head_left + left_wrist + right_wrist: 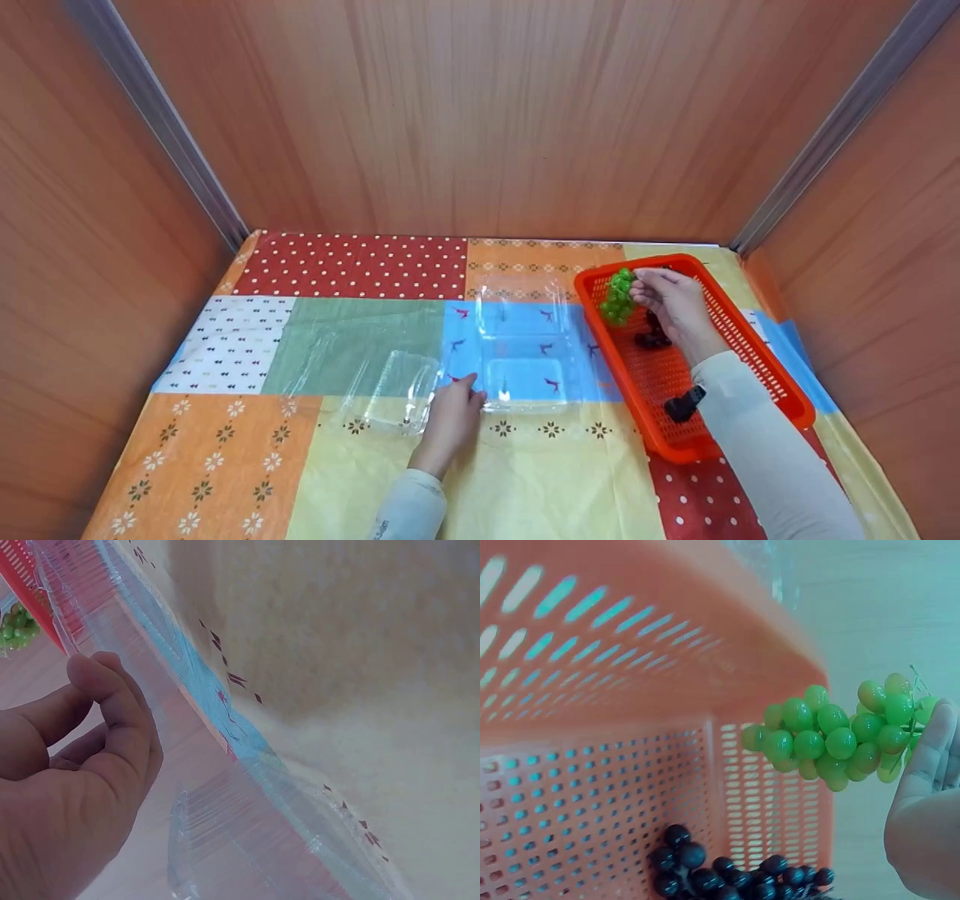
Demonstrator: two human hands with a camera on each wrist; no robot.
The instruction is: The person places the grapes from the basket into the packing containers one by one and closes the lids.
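My right hand [679, 307] pinches the stem end of a bunch of green grapes [618, 297]. In the right wrist view the green grapes [829, 731] hang beside the basket's wall, apart from a bunch of dark grapes [727, 877] lower down. Those dark grapes [652, 334] lie inside the red basket [660, 450]. At the middle of the table, my left hand [454, 416] holds the near edge of a clear plastic container [529, 382] between thumb and fingers. Its clear lid half [390, 390] lies folded out to the left. The left wrist view shows the fingertips [86, 675] at the thin plastic edge.
A patchwork cloth [360, 330] covers the table. Wooden panels [480, 120] enclose its back and both sides, with metal strips at the corners. The red basket's raised rim stands close to the right of the clear container.
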